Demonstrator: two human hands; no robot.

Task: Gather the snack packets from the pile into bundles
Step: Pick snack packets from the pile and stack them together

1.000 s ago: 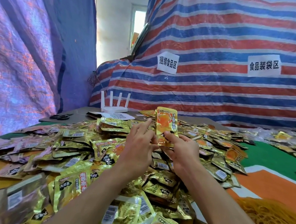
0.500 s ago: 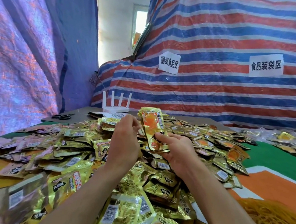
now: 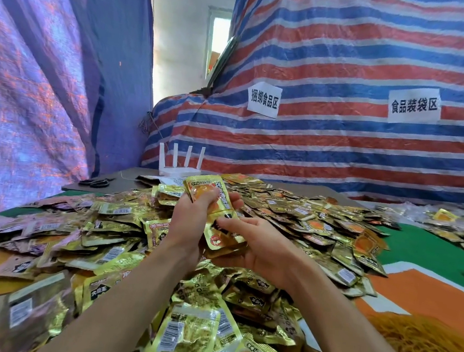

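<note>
A big pile of gold and orange snack packets covers the table in front of me. My left hand grips a small stack of gold packets around its upper half, holding it tilted above the pile. My right hand lies just below and to the right, its fingers stretched toward the stack's lower end and touching it; other packets sit under its palm.
A heap of yellow rubber bands lies at the near right. A white router and black scissors sit at the table's far left. More packets lie at the far right. Striped tarpaulin hangs behind.
The packet stack passed from my right hand into my left hand's grip and tilted left. My right hand dropped lower, fingers extended at the stack's bottom end.
</note>
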